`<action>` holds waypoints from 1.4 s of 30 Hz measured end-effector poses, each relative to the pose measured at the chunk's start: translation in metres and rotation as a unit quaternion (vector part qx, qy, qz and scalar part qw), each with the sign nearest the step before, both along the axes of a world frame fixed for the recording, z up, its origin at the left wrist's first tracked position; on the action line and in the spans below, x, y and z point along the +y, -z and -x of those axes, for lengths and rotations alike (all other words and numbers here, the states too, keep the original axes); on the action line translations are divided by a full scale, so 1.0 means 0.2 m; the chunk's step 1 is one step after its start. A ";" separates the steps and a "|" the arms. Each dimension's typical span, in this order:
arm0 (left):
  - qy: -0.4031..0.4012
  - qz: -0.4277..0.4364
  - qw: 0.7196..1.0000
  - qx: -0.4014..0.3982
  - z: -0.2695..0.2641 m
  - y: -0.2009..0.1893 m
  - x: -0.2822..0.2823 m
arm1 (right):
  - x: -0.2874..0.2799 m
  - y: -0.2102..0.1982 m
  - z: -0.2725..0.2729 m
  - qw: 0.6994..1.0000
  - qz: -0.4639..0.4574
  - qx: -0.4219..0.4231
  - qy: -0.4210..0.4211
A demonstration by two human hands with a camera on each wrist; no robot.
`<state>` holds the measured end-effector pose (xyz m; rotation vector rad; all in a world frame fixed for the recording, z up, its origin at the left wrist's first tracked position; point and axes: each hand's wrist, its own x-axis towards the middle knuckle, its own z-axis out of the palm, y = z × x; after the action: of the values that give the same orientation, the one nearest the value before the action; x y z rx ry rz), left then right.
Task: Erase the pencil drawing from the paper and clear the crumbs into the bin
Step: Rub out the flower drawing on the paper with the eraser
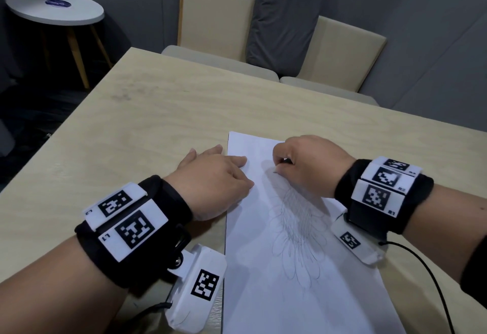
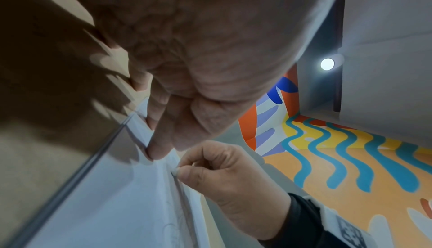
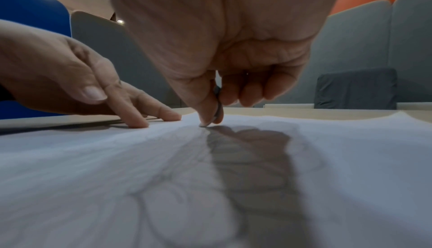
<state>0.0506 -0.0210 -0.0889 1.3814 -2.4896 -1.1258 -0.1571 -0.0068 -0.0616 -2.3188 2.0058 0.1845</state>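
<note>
The paper [image 1: 303,294] lies flat on the pale wooden worktop [image 1: 158,112], at its near right part, with the pencil drawing [image 1: 297,228], a looping flower shape, filling its middle. Beyond the drawing, the right hand [image 1: 308,165] is curled, thumb and fingers pinching a small eraser [image 2: 175,170] whose tip touches the sheet at the drawing's far end. Just left of it, the left hand [image 1: 216,180] lies flat with fingers straight, its fingertips [image 3: 140,122] pressing the paper's left edge down. Both wrists wear black bands carrying white marker blocks. Farther off, two beige chairs [image 1: 216,14] stand behind the worktop, and a round white side table [image 1: 52,9] stands at the far left.
</note>
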 end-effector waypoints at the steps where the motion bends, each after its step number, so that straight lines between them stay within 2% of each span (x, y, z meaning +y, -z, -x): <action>1: 0.000 0.001 1.000 0.000 0.00 0.00 0.00 | 0.00 0.00 0.01 1.000 -0.002 0.001 0.003; 6: 0.005 0.010 1.000 -0.004 0.00 0.01 0.00 | 0.05 -0.01 0.05 1.000 -0.017 0.000 0.007; 12: 0.012 0.009 1.000 -0.011 0.00 -0.01 0.00 | -0.02 -0.01 0.01 1.000 0.007 -0.009 0.020; 17: 0.012 0.013 1.000 -0.009 -0.01 -0.02 0.00 | 0.05 -0.02 0.05 0.999 -0.031 -0.030 0.023; 21: 0.019 0.044 0.999 -0.009 -0.01 -0.03 0.01 | 0.06 -0.04 0.08 0.997 -0.009 -0.061 0.045; 24: 0.033 0.071 0.997 0.025 -0.01 -0.04 0.03 | 0.06 -0.05 0.10 0.995 -0.001 -0.083 0.051; 30: 0.104 0.014 0.994 0.031 0.00 -0.06 0.07 | 0.07 -0.03 0.09 0.995 -0.016 -0.095 0.033; 35: 0.104 0.000 0.994 0.029 0.01 -0.10 0.08 | 0.06 -0.01 0.04 0.996 -0.020 -0.090 -0.014; 42: 0.096 0.005 0.995 0.024 0.01 -0.10 0.08 | 0.00 0.00 0.03 0.998 0.000 -0.056 -0.024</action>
<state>0.0493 -0.0048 -0.0694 1.1169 -2.6359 -1.1626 -0.1635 -0.0062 -0.0619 -2.3225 1.9006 0.0552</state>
